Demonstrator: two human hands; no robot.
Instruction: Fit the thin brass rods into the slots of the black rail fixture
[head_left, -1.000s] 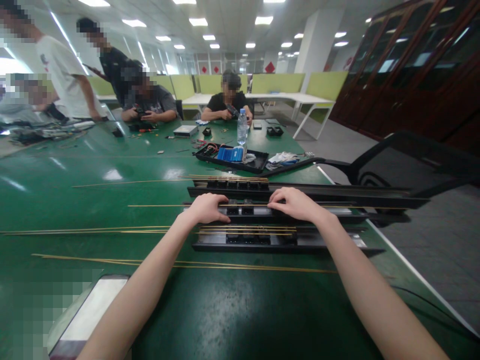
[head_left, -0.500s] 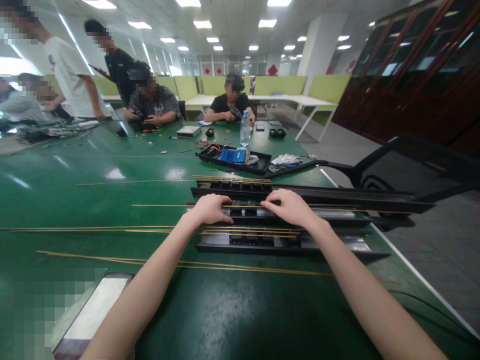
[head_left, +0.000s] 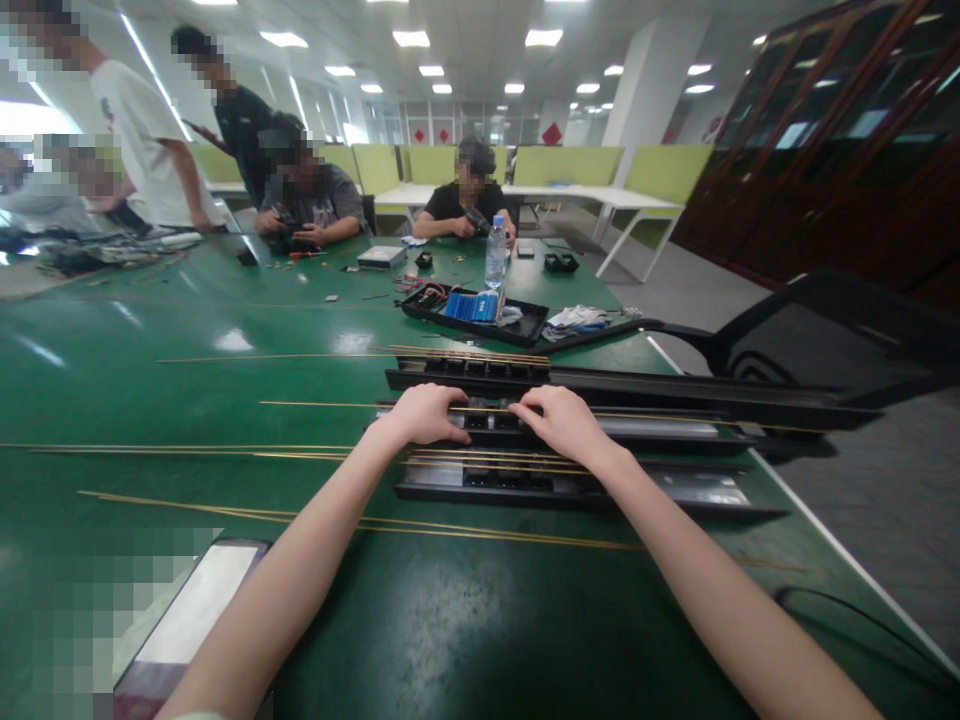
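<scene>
1. Head view: the left hand (head_left: 429,415) straddles the middle black channel (head_left: 660,428), thumb at its near wall; whether it clamps cannot be told. The right hand (head_left: 559,425) appears to pinch the thin brass-coloured rod (head_left: 491,409).
2. That rod lies lengthwise along the channel on the worktop (head_left: 187,400), reaching out past the left hand. It looks light, springy and easily bent, best held by fingertips beside the black blocks (head_left: 476,422).
3. The channel contains those blocks; the near channel (head_left: 705,489) contains similar ones. Beyond, a black tray (head_left: 532,320) carries a blue ribbed item (head_left: 472,306) and reddish cables (head_left: 430,293).
</scene>
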